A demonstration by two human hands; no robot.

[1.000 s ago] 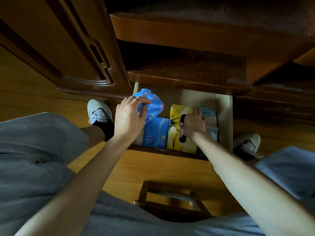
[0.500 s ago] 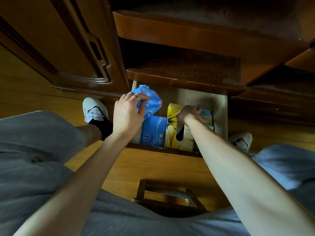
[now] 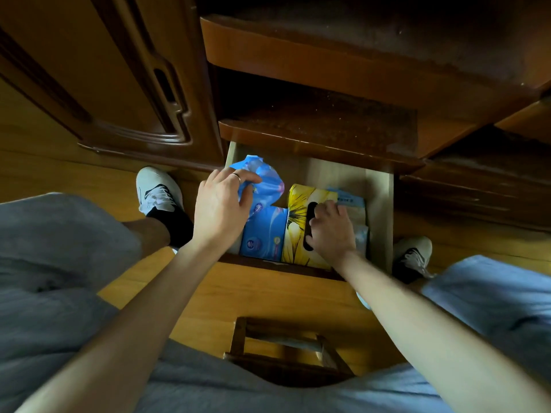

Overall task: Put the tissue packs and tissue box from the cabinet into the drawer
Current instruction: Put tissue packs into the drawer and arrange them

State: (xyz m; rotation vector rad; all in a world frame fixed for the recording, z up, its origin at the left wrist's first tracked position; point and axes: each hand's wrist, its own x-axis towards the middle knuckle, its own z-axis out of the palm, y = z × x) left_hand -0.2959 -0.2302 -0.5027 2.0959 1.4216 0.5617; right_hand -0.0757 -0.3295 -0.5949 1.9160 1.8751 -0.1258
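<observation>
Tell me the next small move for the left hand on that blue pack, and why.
Probably push the crumpled blue tissue pack down flat: the left hand grips its top, which sticks up above the flat blue pack and yellow tissue box in the drawer.

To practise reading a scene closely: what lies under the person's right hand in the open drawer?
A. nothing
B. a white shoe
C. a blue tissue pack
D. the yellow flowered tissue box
D: the right hand rests on the yellow flowered tissue box, beside its dark oval slot.
</observation>
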